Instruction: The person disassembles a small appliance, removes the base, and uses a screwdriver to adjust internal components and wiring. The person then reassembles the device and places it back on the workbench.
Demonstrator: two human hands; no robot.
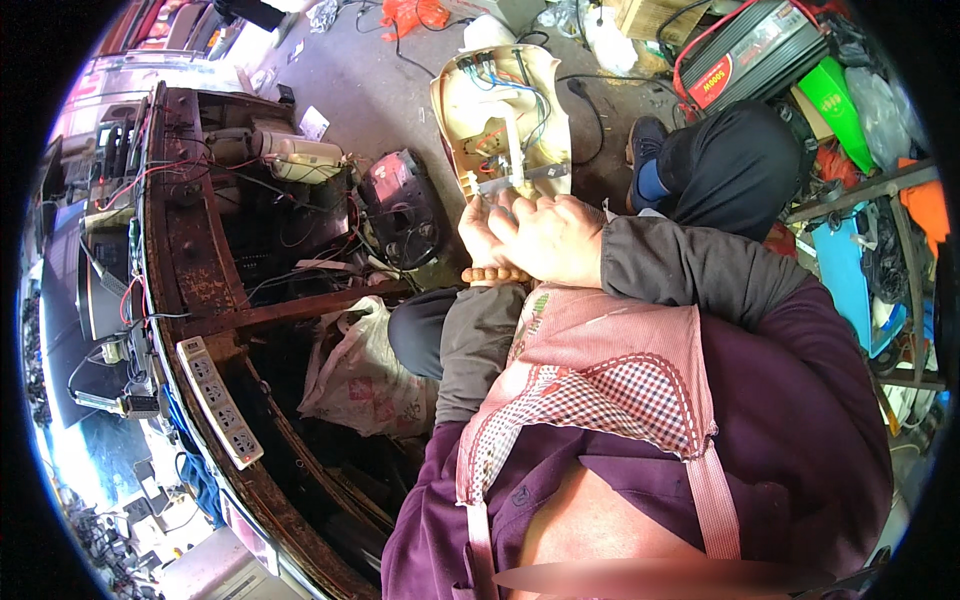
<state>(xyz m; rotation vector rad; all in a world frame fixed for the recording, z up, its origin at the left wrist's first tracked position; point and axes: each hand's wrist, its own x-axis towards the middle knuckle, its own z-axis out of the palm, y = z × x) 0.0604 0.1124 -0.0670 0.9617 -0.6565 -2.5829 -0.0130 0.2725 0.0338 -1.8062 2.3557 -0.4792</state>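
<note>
In front of me lies an open cream plastic housing (463, 115) with blue wires, an inner white post and a dark strip across its lower part. My left hand (480, 235), a beaded bracelet at its wrist, is curled at the housing's lower edge. My right hand (545, 240) lies over it with bent fingers, close against the housing. The fingertips of both meet there, and I cannot make out what they hold.
A rusty wooden bench (185, 200) with a power strip (217, 402) runs along the left, beside a dark plastic base (405, 220) and cream cylinder (295, 157). A black inverter (745, 55), green box (835, 110) and metal rack (860, 190) are at right, beyond my knee.
</note>
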